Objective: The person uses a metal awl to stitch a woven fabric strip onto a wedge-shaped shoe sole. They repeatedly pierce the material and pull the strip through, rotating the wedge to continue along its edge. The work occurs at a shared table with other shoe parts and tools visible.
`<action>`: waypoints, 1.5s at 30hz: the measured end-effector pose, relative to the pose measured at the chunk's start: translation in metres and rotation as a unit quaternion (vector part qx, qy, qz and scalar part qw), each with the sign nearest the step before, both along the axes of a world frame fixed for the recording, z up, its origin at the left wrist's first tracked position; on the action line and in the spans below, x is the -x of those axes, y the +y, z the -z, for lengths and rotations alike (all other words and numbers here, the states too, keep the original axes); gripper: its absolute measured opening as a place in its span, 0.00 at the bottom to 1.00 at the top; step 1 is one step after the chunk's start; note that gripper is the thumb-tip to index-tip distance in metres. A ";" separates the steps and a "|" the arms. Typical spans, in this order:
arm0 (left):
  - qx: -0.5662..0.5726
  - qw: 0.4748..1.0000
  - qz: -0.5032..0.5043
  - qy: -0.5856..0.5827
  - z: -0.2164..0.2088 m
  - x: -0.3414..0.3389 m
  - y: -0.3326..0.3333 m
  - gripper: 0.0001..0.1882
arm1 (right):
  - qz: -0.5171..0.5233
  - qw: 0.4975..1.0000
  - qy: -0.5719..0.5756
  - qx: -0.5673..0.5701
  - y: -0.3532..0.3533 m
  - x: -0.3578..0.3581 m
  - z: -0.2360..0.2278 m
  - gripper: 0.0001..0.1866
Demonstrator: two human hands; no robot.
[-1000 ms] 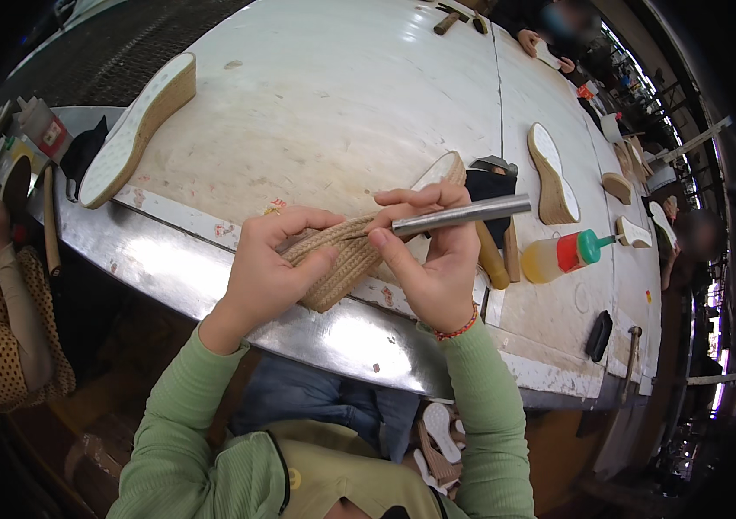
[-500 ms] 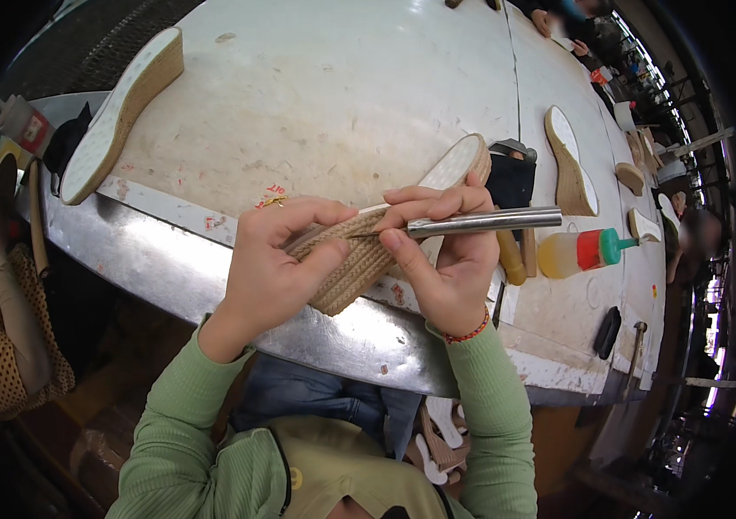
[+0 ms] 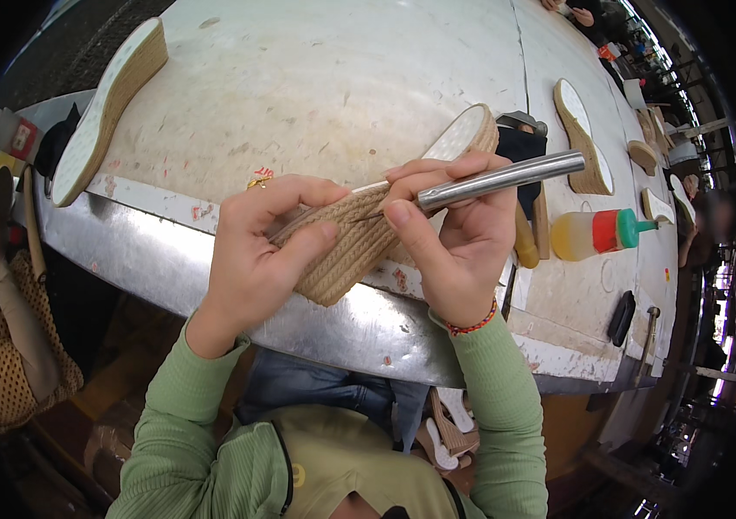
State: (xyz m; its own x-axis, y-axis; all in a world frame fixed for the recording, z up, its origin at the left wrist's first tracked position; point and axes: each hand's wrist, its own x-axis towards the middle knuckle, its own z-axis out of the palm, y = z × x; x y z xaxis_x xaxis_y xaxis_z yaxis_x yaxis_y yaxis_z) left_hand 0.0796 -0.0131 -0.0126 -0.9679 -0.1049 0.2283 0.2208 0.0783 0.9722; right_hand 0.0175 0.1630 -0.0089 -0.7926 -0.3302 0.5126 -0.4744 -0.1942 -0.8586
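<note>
Fingers of both hands clamped on rope-wrapped sole (image 3: 359,242) and metal tool (image 3: 502,180), over scuffed white worktable (image 3: 316,86).

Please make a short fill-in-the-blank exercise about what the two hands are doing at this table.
1. The left hand grips a rope-wrapped wedge ____.
2. The right hand holds a metal tool whose colour is ____.
3. The squeeze bottle lying on the table has a red collar and a ____ cap.
4. The sleeves on both forearms are ____.

Missing words: sole; silver; green; green
</note>
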 end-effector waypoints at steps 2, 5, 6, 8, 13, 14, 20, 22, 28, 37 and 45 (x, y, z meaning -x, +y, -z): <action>0.005 1.000 0.008 -0.001 0.000 0.002 0.001 0.12 | -0.002 1.000 0.015 -0.009 0.001 0.000 0.003 0.24; 0.043 0.999 0.007 0.012 0.000 0.004 0.000 0.11 | 0.003 1.000 0.017 -0.016 0.001 0.000 0.003 0.24; 0.050 0.999 0.008 0.011 -0.002 0.004 0.001 0.11 | 0.005 1.000 0.017 -0.016 0.000 0.000 0.003 0.24; 0.067 0.998 0.005 0.007 -0.008 0.003 0.001 0.11 | 0.003 0.999 0.031 -0.018 -0.001 0.000 0.003 0.24; 0.066 0.998 -0.003 -0.003 -0.007 0.002 0.003 0.11 | 0.008 1.000 -0.024 0.014 -0.005 -0.005 0.002 0.23; 0.063 0.998 -0.001 -0.011 -0.008 0.003 0.003 0.11 | 0.010 1.000 0.000 0.003 -0.004 -0.003 0.003 0.23; 0.019 0.999 0.004 -0.034 -0.006 0.004 0.001 0.10 | 0.010 0.999 0.023 -0.019 0.001 0.000 0.004 0.22; 0.025 0.999 0.003 -0.037 -0.007 0.004 0.001 0.10 | 0.018 0.997 0.063 -0.048 0.002 0.002 0.005 0.21; 0.034 0.998 -0.006 -0.044 -0.010 0.004 0.003 0.09 | 0.044 0.991 0.088 -0.089 0.002 0.000 0.003 0.23; -0.005 0.997 0.031 -0.073 -0.013 0.008 0.000 0.09 | 0.025 0.999 0.014 0.040 -0.007 -0.001 0.005 0.24; 0.001 0.998 0.048 -0.038 -0.005 0.011 -0.001 0.10 | 0.022 0.999 -0.001 0.042 0.005 0.001 0.001 0.24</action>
State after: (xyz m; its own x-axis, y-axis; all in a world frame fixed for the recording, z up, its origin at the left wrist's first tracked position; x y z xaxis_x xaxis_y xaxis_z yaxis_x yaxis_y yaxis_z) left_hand 0.0682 -0.0145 -0.0078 -0.9881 -0.0103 0.1533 0.1524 0.0617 0.9864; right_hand 0.0169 0.1680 -0.0099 -0.8061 -0.2516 0.5357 -0.4825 -0.2448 -0.8410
